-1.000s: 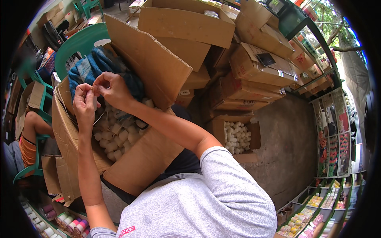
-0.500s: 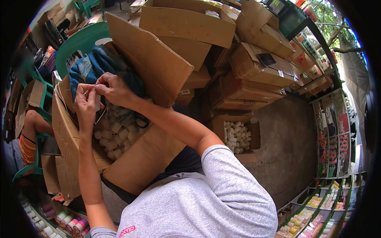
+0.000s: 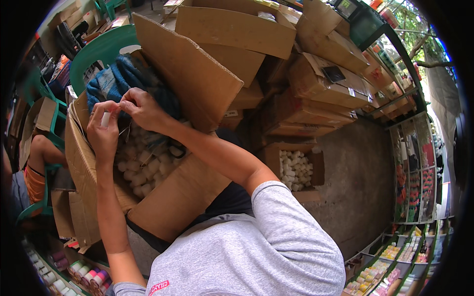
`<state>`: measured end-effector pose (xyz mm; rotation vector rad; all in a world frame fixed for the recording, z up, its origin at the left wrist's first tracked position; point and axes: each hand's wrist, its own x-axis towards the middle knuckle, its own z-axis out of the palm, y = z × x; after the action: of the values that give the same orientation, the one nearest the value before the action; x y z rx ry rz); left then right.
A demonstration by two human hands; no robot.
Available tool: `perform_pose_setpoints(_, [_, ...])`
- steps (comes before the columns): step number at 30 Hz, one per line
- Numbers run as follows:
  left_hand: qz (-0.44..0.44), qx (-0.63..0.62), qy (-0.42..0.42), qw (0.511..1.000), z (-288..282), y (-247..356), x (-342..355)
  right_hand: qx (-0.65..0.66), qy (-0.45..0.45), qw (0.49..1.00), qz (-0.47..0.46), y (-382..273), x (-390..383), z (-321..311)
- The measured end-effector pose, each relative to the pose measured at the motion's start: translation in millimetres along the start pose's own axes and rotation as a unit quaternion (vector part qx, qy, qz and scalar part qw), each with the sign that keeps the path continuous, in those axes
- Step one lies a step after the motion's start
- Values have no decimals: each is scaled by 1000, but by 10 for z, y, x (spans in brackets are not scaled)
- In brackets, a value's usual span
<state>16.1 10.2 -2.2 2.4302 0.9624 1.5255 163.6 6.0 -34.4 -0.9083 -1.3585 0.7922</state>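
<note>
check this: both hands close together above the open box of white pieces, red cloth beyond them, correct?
Not red: the head view shows a blue cloth beyond the left hand and right hand, which are close together above the open box of white pieces.

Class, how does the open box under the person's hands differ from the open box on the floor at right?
The near box looks larger in view; the floor box looks smaller. The left hand and right hand are above the near box; no hand is over the floor box. Both are brown cardboard and hold white pieces.
</note>
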Motion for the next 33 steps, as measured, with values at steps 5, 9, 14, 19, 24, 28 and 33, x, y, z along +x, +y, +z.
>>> perform_pose_setpoints(5, [-251, -146, -77, 954, 1, -17, -59, -35, -17, 998, -54, -66, -9, -25])
perform_pose_setpoints(9, [-245, -213, -37, 945, 93, -121, -81, 27, -13, 999, -41, -60, 11, 10])
perform_pose_setpoints(14, [-290, -249, -53, 923, 39, -3, -60, -24, -19, 999, -32, -151, 3, 14])
perform_pose_setpoints(19, [-333, -343, -63, 876, 1, -48, -67, -130, -27, 989, -61, -251, -29, 22])
perform_pose_setpoints(24, [-359, -446, -72, 816, -50, -31, -25, -138, -8, 989, -56, -243, -36, 36])
perform_pose_setpoints(28, [-313, -356, -52, 879, -39, 102, 23, -134, 0, 990, -44, -198, -28, 11])
perform_pose_setpoints(33, [-242, -296, -21, 924, -12, 3, -49, -113, -22, 993, -28, -258, -45, 25])
